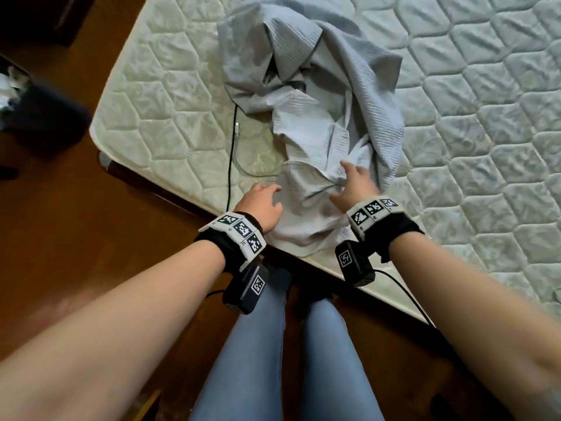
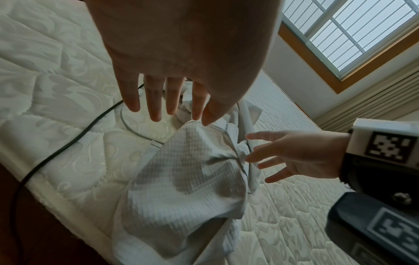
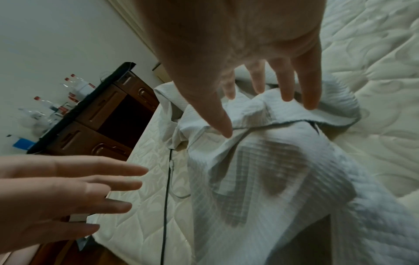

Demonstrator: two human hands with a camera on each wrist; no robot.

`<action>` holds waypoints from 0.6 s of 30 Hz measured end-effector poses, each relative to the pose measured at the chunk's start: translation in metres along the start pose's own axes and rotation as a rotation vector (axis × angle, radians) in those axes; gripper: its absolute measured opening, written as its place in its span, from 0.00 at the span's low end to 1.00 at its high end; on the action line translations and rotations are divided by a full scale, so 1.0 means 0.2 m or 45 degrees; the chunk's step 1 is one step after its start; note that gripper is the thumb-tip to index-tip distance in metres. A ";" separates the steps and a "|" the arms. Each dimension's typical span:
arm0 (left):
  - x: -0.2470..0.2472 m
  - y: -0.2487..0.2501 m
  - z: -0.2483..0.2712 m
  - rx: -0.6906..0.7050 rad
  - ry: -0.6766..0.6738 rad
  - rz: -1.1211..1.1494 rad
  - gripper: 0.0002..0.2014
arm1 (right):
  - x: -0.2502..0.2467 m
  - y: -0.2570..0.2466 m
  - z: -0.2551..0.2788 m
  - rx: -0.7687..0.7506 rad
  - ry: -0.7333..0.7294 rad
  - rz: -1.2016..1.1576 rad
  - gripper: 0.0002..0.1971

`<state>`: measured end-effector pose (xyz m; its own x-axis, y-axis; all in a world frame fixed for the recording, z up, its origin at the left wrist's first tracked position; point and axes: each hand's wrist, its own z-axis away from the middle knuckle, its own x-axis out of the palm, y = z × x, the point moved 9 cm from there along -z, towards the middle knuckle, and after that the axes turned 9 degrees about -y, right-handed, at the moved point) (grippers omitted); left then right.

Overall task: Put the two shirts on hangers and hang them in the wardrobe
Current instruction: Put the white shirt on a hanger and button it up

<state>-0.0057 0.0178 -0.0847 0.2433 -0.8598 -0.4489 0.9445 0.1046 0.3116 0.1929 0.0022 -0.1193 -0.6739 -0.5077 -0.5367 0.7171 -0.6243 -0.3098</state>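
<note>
A crumpled heap of pale blue-grey textured shirt cloth lies on the mattress, its near end hanging over the bed's edge. Whether it is one shirt or two I cannot tell. My left hand is at the cloth's left edge with straight fingers, holding nothing. My right hand is spread just over a fold of the shirt; its thumb tip is at the cloth. Whether it is touching or hovering is unclear. No hanger is in view.
The quilted white mattress fills the right side. A black cable and a white cable run across it left of the shirt. A dark wooden cabinet with bottles stands beyond the bed. The wooden floor is on the left.
</note>
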 end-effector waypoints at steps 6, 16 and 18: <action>0.06 -0.05 -0.14 0.032 -0.033 0.071 0.22 | 0.14 0.07 -0.16 0.036 -0.030 -0.061 0.29; 0.08 0.09 -0.09 0.136 -0.018 0.209 0.39 | -0.01 0.01 0.11 -0.307 0.070 -0.248 0.02; 0.06 0.17 -0.04 0.211 0.000 0.282 0.45 | -0.06 -0.02 0.22 -0.389 0.046 -0.265 0.01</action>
<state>0.0317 0.0149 -0.0867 0.4398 -0.8250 -0.3549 0.8194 0.2069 0.5346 0.1893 -0.0150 -0.0774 -0.8081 -0.3638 -0.4632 0.5890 -0.5030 -0.6326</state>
